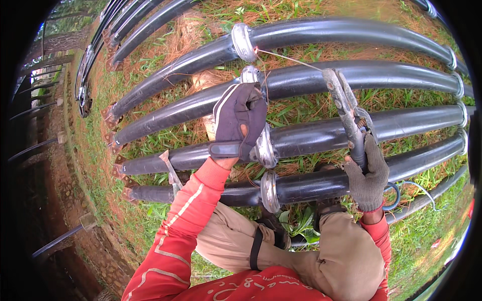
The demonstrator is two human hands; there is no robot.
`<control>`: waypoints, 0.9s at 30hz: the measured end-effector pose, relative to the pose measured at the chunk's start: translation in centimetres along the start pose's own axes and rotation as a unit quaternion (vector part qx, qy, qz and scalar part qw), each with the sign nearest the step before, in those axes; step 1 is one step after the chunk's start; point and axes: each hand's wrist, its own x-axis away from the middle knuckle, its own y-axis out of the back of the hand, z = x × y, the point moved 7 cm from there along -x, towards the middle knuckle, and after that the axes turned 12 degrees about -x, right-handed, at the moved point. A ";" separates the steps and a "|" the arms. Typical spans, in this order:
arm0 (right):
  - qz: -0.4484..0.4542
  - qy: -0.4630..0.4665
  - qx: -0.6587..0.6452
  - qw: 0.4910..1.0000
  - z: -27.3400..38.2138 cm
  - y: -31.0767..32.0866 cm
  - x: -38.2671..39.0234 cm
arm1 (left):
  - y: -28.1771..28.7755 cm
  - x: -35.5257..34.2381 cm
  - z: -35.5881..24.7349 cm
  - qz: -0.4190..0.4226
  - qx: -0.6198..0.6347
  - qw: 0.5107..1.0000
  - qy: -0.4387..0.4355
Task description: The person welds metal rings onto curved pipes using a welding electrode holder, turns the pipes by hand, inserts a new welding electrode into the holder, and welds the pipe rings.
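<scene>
My right hand [369, 175], in a grey knit glove, grips a worn welding electrode holder [347, 113]. A thin welding rod [288, 58] reaches from its jaws to the metal ring [243, 42] on the farthest black pipe [321, 31], where a small glow shows at the tip. My left hand [241, 118], in a dark glove, is closed above the second and third pipes, just nearer than another ring [250, 74]. Its curled fingers hide what they hold, if anything. A thin brownish strand runs between that hand and the glowing spot.
More black pipes with rings lie side by side across the grass [296, 163]. A hammer-like metal tool [171, 173] rests against the near pipes by my left forearm. A blue cable loop [392, 195] lies beside my right wrist. More pipes [155, 22] stand far left.
</scene>
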 end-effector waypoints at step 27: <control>0.028 -0.013 0.009 0.999 -0.2 -1.0 -0.6 | -0.6 0.5 0.5 0.015 -0.019 0.999 -0.030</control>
